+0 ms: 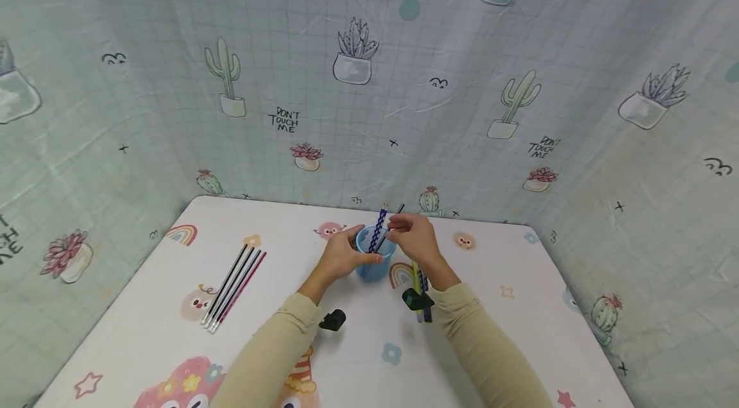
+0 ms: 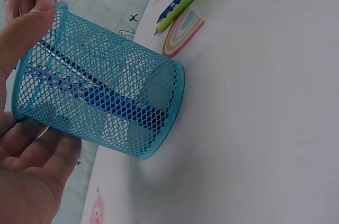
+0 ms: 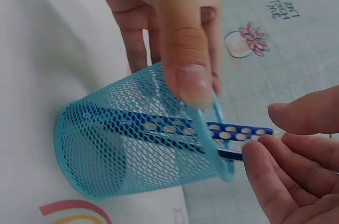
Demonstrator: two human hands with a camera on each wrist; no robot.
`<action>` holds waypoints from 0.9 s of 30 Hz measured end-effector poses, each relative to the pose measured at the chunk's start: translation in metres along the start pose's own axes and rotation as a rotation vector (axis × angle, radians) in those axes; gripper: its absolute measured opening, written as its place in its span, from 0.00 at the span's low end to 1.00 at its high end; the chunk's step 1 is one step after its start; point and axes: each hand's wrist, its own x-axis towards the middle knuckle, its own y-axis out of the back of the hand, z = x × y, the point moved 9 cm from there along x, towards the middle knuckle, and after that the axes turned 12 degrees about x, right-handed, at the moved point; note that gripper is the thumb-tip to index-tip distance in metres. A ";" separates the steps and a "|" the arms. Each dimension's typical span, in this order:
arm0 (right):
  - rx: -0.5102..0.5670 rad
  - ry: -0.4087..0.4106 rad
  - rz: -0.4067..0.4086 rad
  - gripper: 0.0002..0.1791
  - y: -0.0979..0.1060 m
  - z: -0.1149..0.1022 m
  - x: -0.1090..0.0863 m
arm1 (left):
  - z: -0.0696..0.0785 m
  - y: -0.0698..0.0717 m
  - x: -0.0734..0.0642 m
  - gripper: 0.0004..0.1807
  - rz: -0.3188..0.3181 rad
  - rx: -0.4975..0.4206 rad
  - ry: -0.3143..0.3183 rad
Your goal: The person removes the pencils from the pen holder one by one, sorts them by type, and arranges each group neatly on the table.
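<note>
My left hand [image 1: 344, 255] grips a light blue mesh pencil cup [image 2: 114, 62] near its rim, thumb on one side and fingers on the other. The cup stands on the table in the head view. Inside it leans a blue pencil with pale dots [image 3: 214, 128], its end sticking out above the rim. Beside that is a dark pencil [image 1: 399, 209], partly in the cup. My right hand [image 1: 417, 242] holds the dark pencil at its upper part, over the rim; its fingertips hide some of it.
On the left of the white patterned table [image 1: 473, 344] lies a row of several thin pencils [image 1: 237, 283], dark ones and a pink one. Under my right forearm lie a yellow-green pencil [image 2: 190, 1] and dark blue dotted ones [image 1: 426, 315]. A cactus-print curtain [image 1: 369, 119] surrounds the table.
</note>
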 end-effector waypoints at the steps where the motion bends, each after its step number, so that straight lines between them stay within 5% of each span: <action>1: 0.005 -0.006 0.003 0.22 -0.003 0.001 0.002 | 0.000 -0.001 0.000 0.53 -0.003 -0.002 0.003; 6: -0.007 -0.002 0.024 0.24 -0.017 0.007 0.012 | -0.001 -0.004 0.001 0.51 -0.008 0.012 0.004; 17: -0.220 0.091 0.027 0.21 -0.048 -0.006 0.026 | 0.001 -0.001 0.000 0.46 -0.006 -0.015 -0.046; 27: -0.138 0.166 0.151 0.10 -0.038 -0.016 0.028 | 0.001 0.000 0.000 0.48 -0.017 -0.005 -0.038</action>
